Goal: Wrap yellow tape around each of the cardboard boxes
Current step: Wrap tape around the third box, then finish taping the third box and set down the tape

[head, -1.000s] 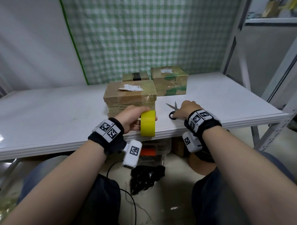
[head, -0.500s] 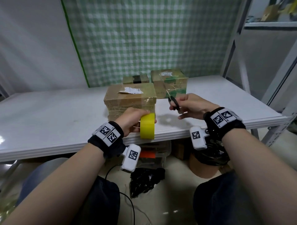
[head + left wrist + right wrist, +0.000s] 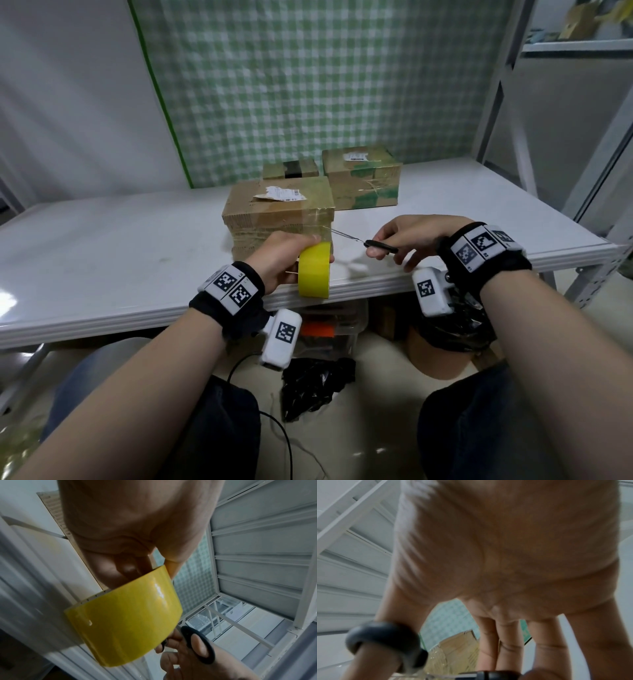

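My left hand point(image 3: 284, 255) grips the yellow tape roll point(image 3: 314, 270) at the table's front edge, just in front of the nearest cardboard box point(image 3: 279, 212). In the left wrist view the fingers curl into the tape roll point(image 3: 126, 620). My right hand point(image 3: 407, 238) holds black-handled scissors point(image 3: 363, 241), their blades pointing left at the box's front right corner above the roll. The thumb sits in a scissor handle loop point(image 3: 385, 642). Two more boxes stand behind: a small box point(image 3: 291, 168) and a larger box with green print point(image 3: 361, 178).
The white table point(image 3: 120, 246) stretches left and right of the boxes. A metal shelf rack point(image 3: 548, 102) rises at the right. Under the table lie a black bag point(image 3: 313, 387), a cable and a clear container point(image 3: 329, 329).
My right hand picked the scissors up off the table, raised them, then swung the blades left toward the tape at the near box's corner. The left hand kept holding the roll.
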Motion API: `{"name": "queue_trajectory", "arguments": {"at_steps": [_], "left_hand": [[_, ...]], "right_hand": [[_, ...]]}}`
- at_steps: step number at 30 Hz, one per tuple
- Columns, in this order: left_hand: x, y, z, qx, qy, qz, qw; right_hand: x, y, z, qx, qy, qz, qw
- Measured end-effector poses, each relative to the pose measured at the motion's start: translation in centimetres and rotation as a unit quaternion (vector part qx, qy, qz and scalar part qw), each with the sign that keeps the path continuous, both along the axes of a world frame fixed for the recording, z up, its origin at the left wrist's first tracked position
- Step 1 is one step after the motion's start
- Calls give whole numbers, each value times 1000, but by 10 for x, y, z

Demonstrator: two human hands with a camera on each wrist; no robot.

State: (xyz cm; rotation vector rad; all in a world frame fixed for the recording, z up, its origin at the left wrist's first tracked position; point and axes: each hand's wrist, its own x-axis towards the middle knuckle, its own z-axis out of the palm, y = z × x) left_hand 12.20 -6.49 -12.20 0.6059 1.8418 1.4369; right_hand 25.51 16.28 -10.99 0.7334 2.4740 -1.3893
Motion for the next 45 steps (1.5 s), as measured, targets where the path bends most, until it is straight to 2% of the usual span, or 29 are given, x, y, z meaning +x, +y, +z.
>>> {"name": "queue_trajectory", "arguments": {"at_steps": [8,22,26,32,38,41,45], "left_hand": [[-1,-2,-3,-2,-5,3,1000],[-7,-2,-1,-39,-10,18,999],[-14,-4,2,-83,16,8,996],[-20,-7,7,-120,27,-4,992],[-23,-14,9,-148,35,-13,988],[-28,-15,7,-151,49,-4,987],[-31,-18,7,-112,62,17,992]], "right_hand": [[-23,-13,5,12,0,43,999],[-28,-16,-3,5,65,-12,998],[-32,-15,-7,60,59,-7,996],[-36,-14,-6,85,38,29,995],[-43,-6,-12,180,24,18,983],[-40,-5,-13,217,-6,34,976],[-33,-14,-14,229,-41,66,970]]}}
